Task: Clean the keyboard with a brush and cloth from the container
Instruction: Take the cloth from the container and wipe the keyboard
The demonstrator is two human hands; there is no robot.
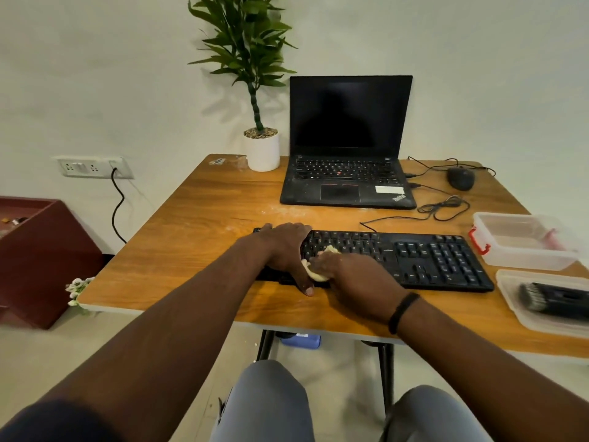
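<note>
ThinkPad-branded laptop (347,173), right hand (350,275) pressing cloth (314,272) on keyboard (430,260)

We have the keyboard (414,260) before the laptop (347,173), the container (526,240) to its right, the brush (554,298) in the lid (510,291) nearer us

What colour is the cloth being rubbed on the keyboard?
Pale yellow; the cloth shows bunched under the right hand in the head view.
</note>
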